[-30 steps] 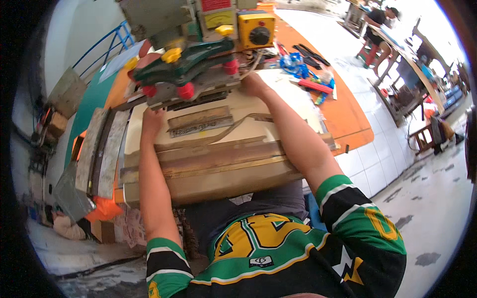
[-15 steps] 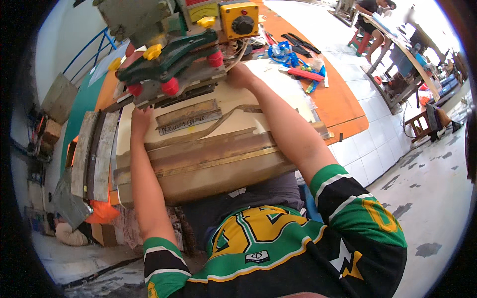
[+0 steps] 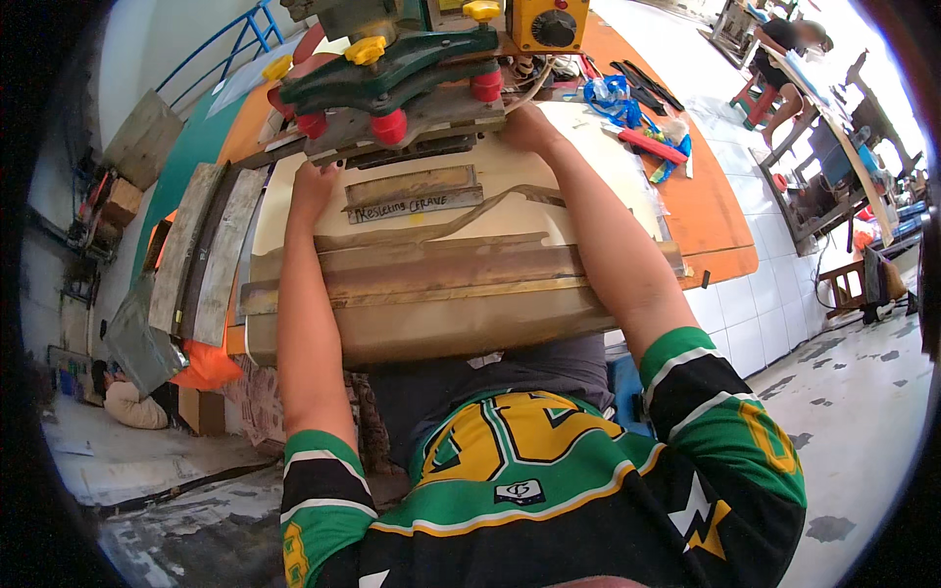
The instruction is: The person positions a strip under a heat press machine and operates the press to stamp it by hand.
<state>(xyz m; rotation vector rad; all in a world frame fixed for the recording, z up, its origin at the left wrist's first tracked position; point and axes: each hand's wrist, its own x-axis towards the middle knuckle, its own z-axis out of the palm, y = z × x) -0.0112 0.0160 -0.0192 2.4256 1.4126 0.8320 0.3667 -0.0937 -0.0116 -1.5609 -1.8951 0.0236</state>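
Note:
A press with green arms (image 3: 392,83), yellow knobs (image 3: 365,50) and red cylindrical spacers (image 3: 389,127) stands over a cream-coloured sheet. Beneath its plate (image 3: 421,122) lies a dark bar (image 3: 412,155). My left hand (image 3: 314,186) is at the plate's left corner, its fingers drawn together; what they hold, if anything, is hidden. Close to the plate's right end is my right hand (image 3: 530,131), its fingers blurred and partly hidden by the press. Between my forearms a metal block (image 3: 416,193) with handwriting on it rests on the cream sheet (image 3: 510,174).
Brown tape strips (image 3: 431,276) cross the bed's near edge. Long metal bars (image 3: 227,257) lie at the left. On the orange table (image 3: 720,235) are a red object (image 3: 652,146) and crumpled blue plastic (image 3: 610,99). A yellow control box (image 3: 549,26) stands behind; another person sits far right.
The whole view has shifted, so the press and table appear farther right and slightly higher or lower. Both hands stay at the two ends of the press plate.

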